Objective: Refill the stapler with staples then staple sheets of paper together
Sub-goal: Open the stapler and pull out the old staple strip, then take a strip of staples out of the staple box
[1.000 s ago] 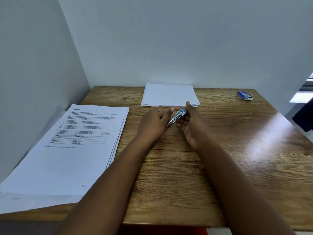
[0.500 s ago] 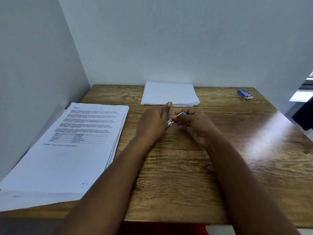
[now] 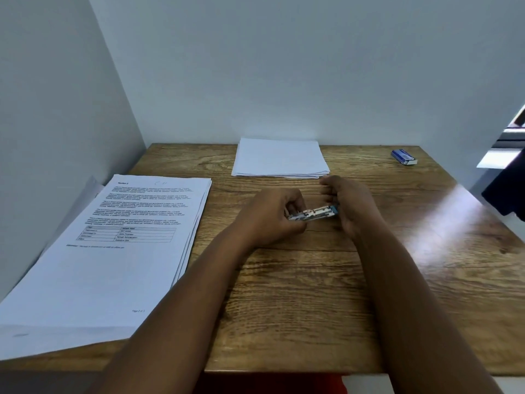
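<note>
left side: printed paper stack point(image 3: 122, 251) covers the counter point(image 3: 312, 294) from the left wall to near the middle.
far middle: blank paper stack point(image 3: 279, 157) lies against the back wall, just beyond the right hand point(image 3: 348, 204).
far right corner: staple box point(image 3: 404, 157) lies well apart from both hands.
centre: left hand point(image 3: 272, 214) and right hand, with the stapler point(image 3: 312, 216) between them, block the middle.
free room: bare wood lies between the forearms, right of the right forearm, and between the blank stack and the staple box.
bounds: walls close the left and back sides.
</note>
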Available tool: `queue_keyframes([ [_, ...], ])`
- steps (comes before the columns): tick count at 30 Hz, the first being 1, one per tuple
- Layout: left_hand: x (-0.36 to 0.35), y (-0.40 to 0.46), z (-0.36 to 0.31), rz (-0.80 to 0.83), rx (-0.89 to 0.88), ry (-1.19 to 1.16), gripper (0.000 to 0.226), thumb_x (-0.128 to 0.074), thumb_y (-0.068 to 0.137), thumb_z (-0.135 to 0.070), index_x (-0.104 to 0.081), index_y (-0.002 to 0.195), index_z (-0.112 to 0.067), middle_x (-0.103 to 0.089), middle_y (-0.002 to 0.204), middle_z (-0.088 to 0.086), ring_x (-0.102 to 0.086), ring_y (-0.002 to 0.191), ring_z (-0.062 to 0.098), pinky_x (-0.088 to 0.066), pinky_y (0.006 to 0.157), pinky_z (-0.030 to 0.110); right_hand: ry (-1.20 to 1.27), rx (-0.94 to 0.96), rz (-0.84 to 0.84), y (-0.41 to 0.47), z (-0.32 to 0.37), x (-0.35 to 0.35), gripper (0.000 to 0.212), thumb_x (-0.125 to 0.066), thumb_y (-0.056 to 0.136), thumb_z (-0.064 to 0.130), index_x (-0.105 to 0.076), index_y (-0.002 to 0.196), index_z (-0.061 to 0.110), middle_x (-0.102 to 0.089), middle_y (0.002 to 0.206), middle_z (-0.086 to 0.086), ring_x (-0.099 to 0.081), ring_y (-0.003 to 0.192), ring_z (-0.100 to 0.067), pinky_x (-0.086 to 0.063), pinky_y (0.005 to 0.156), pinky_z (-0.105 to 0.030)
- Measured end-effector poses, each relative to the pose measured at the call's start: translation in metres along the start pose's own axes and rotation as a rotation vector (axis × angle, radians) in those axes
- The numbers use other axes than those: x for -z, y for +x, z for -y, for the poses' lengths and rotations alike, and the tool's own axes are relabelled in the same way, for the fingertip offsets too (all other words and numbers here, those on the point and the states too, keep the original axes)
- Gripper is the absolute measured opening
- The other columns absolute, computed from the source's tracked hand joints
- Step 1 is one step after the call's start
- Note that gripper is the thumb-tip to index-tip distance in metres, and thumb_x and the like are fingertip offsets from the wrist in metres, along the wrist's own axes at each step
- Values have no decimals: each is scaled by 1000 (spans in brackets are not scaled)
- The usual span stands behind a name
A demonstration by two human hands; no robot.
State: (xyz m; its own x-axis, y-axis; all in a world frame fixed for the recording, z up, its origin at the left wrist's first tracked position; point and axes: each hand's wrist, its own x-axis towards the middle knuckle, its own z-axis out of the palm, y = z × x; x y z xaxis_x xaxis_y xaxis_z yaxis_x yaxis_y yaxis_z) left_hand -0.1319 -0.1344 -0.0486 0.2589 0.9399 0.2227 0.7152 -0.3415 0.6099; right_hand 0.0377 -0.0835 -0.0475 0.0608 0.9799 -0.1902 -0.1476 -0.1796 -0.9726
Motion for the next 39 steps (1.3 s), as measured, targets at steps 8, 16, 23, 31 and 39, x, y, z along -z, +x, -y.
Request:
queue_keyframes([
  [8, -5, -2, -6, 212, -188, 40, 20, -85, 77, -39, -69, 82, -28, -63, 76, -17, -55, 66, -3, -38, 56, 13, 83, 20, -67, 1, 4, 12, 6, -60, 93, 9, -65, 92, 7, -57, 73, -3, -49, 62, -10, -39, 57, -23],
  [16, -12, -4, -5, 278, -206, -4, 26, -86, 74, -42, -66, 82, -27, -64, 76, -14, -57, 65, 1, -43, 54, 16, 91, 13, -72, 3, 3, 11, 5, -60, 93, 8, -64, 90, 8, -57, 70, -3, -48, 60, -10, -40, 55, -22],
  [23, -14, -3, -2, 281, -161, -15, 26, -85, 76, -43, -68, 83, -25, -64, 76, -14, -58, 66, 1, -46, 58, 22, 85, 10, -65, 6, 1, 12, 5, -61, 93, 10, -62, 97, 8, -58, 71, -2, -50, 58, -9, -41, 51, -20],
  [31, -3, 20, -17, 126, 425, -596, 30, -58, 98, -46, -69, 95, -18, -70, 93, -2, -61, 76, 9, -50, 63, 23, 86, -9, -58, 7, 1, 13, 7, -59, 94, 10, -62, 100, 7, -59, 73, -2, -52, 61, -10, -43, 55, -22],
  [39, 7, 80, -37, 139, 509, -726, 19, -61, 99, -33, -65, 100, -14, -65, 90, 2, -61, 75, 13, -53, 74, 27, 11, -95, -48, 21, 18, 25, 8, -54, 94, 8, -61, 89, 8, -56, 70, -5, -49, 59, -13, -38, 56, -26],
])
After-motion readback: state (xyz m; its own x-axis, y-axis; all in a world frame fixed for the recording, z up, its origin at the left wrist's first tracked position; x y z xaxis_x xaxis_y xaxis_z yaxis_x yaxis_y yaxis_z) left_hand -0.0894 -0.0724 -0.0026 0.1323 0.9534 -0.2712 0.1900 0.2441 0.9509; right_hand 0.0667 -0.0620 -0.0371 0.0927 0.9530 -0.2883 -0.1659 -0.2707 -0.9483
